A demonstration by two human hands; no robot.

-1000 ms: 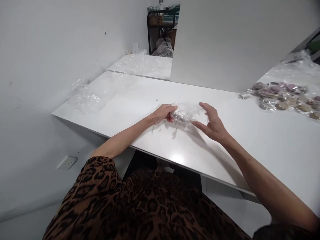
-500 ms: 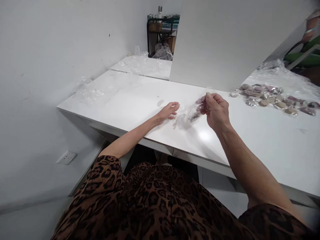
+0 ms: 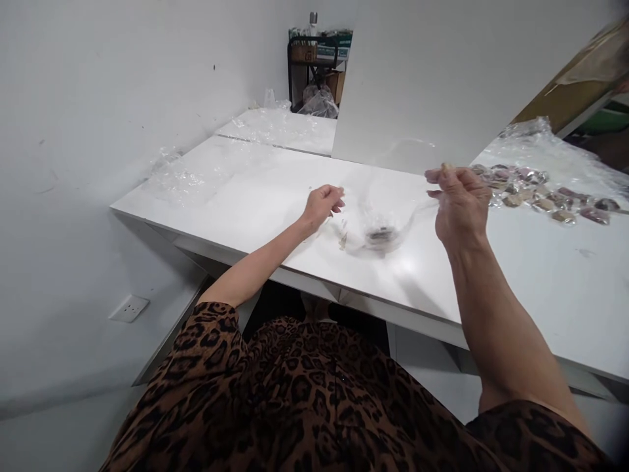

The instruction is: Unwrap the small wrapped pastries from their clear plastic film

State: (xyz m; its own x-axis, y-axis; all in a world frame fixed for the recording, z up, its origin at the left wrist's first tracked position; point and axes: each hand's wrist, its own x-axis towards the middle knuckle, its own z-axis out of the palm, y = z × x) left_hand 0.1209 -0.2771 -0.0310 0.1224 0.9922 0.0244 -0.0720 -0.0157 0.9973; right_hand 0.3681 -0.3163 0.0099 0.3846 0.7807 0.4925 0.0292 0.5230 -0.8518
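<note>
A small dark item in clear plastic film [image 3: 381,237] is between my hands, low over the white table [image 3: 255,216], smeared by motion. The film spreads up and toward the right from it. My right hand [image 3: 462,200] is raised right of the item, thumb and fingertips closed on what looks like the film's edge. To the left of the item, my left hand [image 3: 323,206] has its fingers curled and fingertips pinched. Whatever is in that pinch is too clear or small to make out. Small brownish scraps [image 3: 343,237] lie on the tabletop between the left hand and the item.
Several wrapped brown, pink and dark pieces [image 3: 545,196] lie at the right. Crumpled clear plastic [image 3: 179,180] sits along the left wall, with more plastic sheeting [image 3: 555,147] at the back right. A white panel [image 3: 422,85] rises behind the table. A black rack [image 3: 314,62] stands beyond.
My right hand has moved right and away from the wrapped item, which now hangs lower between the hands. My left hand's fingers, apart before, have curled into a pinch.
</note>
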